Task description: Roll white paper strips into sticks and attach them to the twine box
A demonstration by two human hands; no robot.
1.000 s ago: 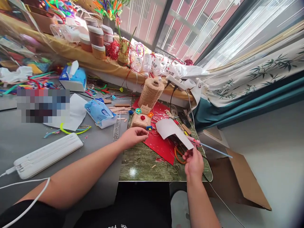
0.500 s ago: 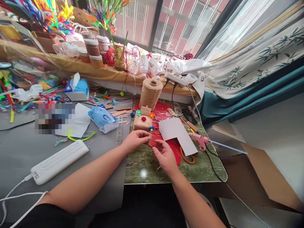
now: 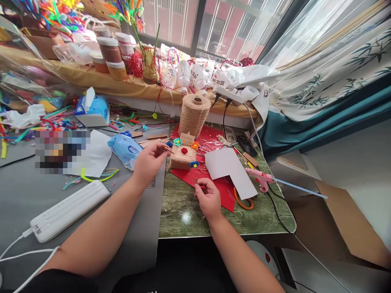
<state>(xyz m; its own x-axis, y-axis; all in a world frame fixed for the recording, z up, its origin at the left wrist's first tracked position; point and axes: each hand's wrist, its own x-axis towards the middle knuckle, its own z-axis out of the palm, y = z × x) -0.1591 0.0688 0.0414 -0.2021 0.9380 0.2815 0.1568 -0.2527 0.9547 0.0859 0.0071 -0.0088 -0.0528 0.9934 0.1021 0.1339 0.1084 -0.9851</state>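
A twine-wrapped box [image 3: 182, 160] stands on the table in front of me, with a red flower [image 3: 184, 150] on top. Around its edges are a teal flower [image 3: 177, 142], an orange flower [image 3: 194, 145], a blue flower [image 3: 194, 164] and a small lettered card [image 3: 187, 138]. My left hand [image 3: 150, 162] is beside the box's left edge, fingers pinched on a thin strip, seen only edge-on. Nearer to me, my right hand [image 3: 209, 199] pinches a small brown piece [image 3: 196, 180] between thumb and finger, apart from the box.
Behind the box rises a twine spool [image 3: 194, 116]. To the right lie white paper [image 3: 227, 167], orange-handled scissors [image 3: 243, 202] and a pink glue gun [image 3: 259, 179] with its cord. On the left are a wipes pack [image 3: 125, 149], a tissue box [image 3: 92, 110] and a white power bank [image 3: 70, 211].
My hands have moved apart: the left went left and up to the box's side, the right came slightly down. The small brown piece that was at my left fingertips now shows in my right hand.
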